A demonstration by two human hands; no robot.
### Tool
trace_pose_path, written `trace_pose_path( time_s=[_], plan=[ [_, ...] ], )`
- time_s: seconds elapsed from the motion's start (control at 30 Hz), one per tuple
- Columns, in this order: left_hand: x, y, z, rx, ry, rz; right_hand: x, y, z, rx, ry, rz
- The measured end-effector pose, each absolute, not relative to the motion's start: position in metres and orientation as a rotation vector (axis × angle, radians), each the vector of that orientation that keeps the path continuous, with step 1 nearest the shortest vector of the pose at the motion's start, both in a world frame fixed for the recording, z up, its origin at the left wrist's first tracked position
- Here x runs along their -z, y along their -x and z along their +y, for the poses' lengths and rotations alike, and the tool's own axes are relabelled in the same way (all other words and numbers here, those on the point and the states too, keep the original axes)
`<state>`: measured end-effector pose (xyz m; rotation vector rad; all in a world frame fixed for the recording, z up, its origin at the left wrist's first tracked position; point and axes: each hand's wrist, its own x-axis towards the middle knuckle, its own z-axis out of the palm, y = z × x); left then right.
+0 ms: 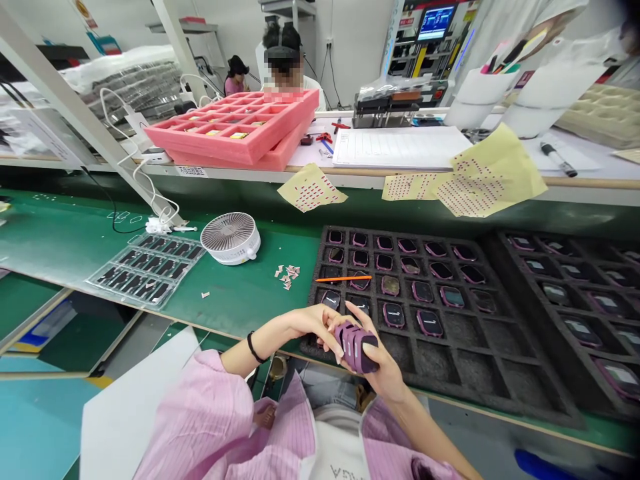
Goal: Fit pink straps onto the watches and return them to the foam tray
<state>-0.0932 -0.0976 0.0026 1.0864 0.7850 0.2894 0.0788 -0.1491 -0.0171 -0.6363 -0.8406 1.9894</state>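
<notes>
A stack of several purple smartwatch cases (354, 347) is held in front of my body, over the near edge of the foam tray. My right hand (383, 363) wraps round the stack from the right, its thumb on the dark end face. From the left, my left hand (320, 328) closes its fingers on the other end of the stack. Just beyond my hands lies a black foam tray (457, 327), with purple-rimmed watches in many of its pockets. An orange stick (344, 279) rests across the tray's left side.
Left of the tray are small loose pieces (287, 275), a round white fan (230, 237) and a clear plastic tray (147, 270) of black parts. A second foam tray (583, 300) stands right. The shelf above carries pink foam trays (235, 133), papers and pen holders. Two people sit beyond.
</notes>
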Motion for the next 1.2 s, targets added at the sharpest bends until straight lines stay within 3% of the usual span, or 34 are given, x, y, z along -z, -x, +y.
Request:
trace_pose_path(
  time_s=[0.2, 0.33, 0.4, 0.5, 0.8, 0.9, 1.0, 1.2],
  plan=[
    [-0.009, 0.12, -0.093, -0.279, -1.253, 0.869, 0.013, -0.073, -0.147, -2.044, 0.59, -0.834],
    [-0.008, 0.151, -0.086, -0.561, -1.576, 1.737, 0.004, -0.076, -0.137, -1.901, 0.568, -0.766],
    [-0.001, 0.161, -0.084, -0.511, -1.669, 2.191, 0.001, -0.079, -0.133, -1.849, 0.575, -0.745],
    [0.012, 0.164, -0.084, -0.31, -1.704, 2.393, -0.002, -0.083, -0.129, -1.82, 0.585, -0.729],
    [0.013, 0.171, -0.08, -0.411, -1.6, 2.303, -0.005, -0.083, -0.128, -1.806, 0.564, -0.704],
    [-0.005, 0.154, -0.092, -0.755, -1.563, 2.135, -0.003, -0.081, -0.128, -1.771, 0.558, -0.713],
    [-0.025, 0.117, -0.113, -1.206, -1.424, 1.65, -0.002, -0.077, -0.128, -1.691, 0.551, -0.732],
    [-0.037, 0.055, -0.136, -1.356, -1.199, 1.228, 0.001, -0.07, -0.131, -1.458, 0.614, -0.753]
  ],
)
